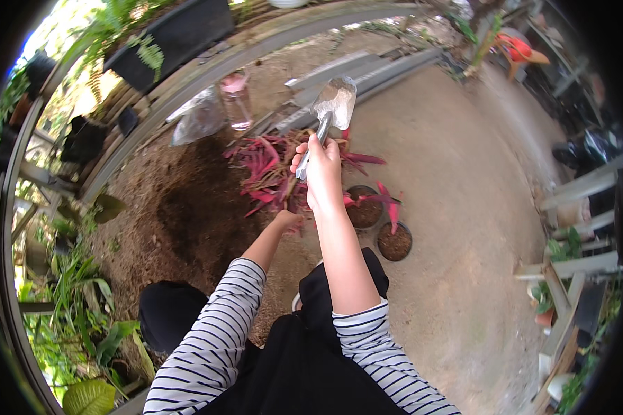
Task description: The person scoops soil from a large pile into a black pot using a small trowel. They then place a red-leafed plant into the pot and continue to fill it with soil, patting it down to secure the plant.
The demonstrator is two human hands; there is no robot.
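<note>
My right hand (pixel 323 158) grips the handle of a metal hand trowel (pixel 337 98), its soil-smeared blade pointing away from me. Lower and to the left, my left hand (pixel 289 220) is closed around a stem at the near edge of a heap of pink-purple leafy plant cuttings (pixel 265 161). Its fingers are partly hidden. Just right of my right forearm stand two small black pots of soil, one farther away (pixel 364 213) and one nearer (pixel 394 245). Pink leaves show at both pots. Dark loose soil (pixel 197 212) is piled left of the cuttings.
A clear bottle with a pink lid (pixel 236 101) stands beyond the soil, beside a plastic bag (pixel 201 119). Grey metal lengths (pixel 358 78) lie behind the trowel. A black planter (pixel 174 39) with ferns sits at far left. Wooden racks (pixel 576 267) line the right side.
</note>
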